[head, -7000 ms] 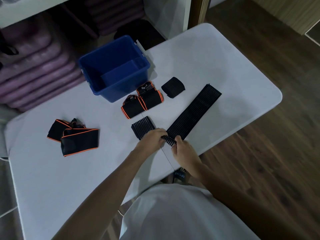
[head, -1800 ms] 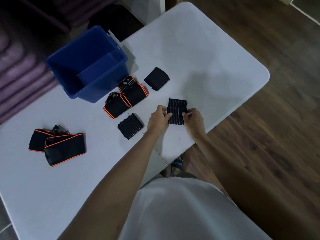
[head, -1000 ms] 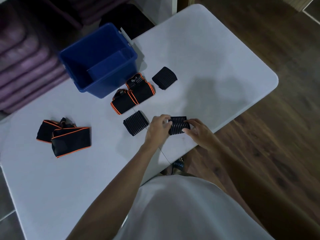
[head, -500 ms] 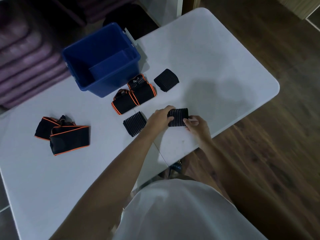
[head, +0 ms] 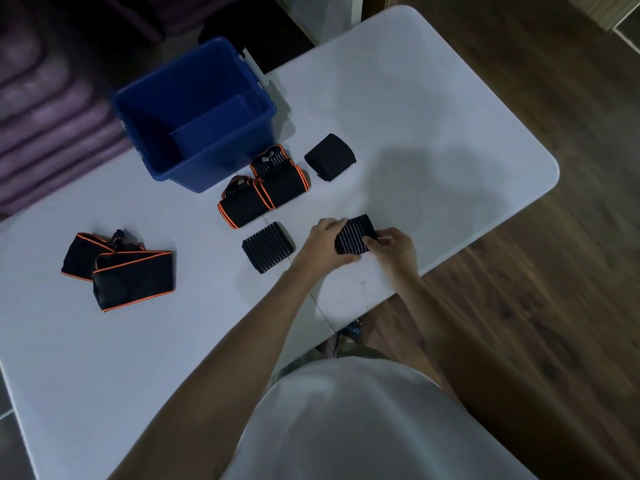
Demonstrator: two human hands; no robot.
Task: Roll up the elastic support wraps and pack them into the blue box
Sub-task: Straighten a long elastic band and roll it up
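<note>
On the white worktop (head: 433,98), two loose orange-edged wraps (head: 121,268) lie far left. The blue box (head: 221,168) stands behind two orange-edged rolls (head: 263,190) and two ribbed black rolls (head: 268,247). The left hand (head: 323,245) and right hand (head: 398,247) both grip a rolled ribbed wrap (head: 353,237) near the front edge.

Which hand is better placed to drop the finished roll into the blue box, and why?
Left. The left hand grips the roll on the side nearer the box, which stands to the far left. The right hand would likely have to cross over.
</note>
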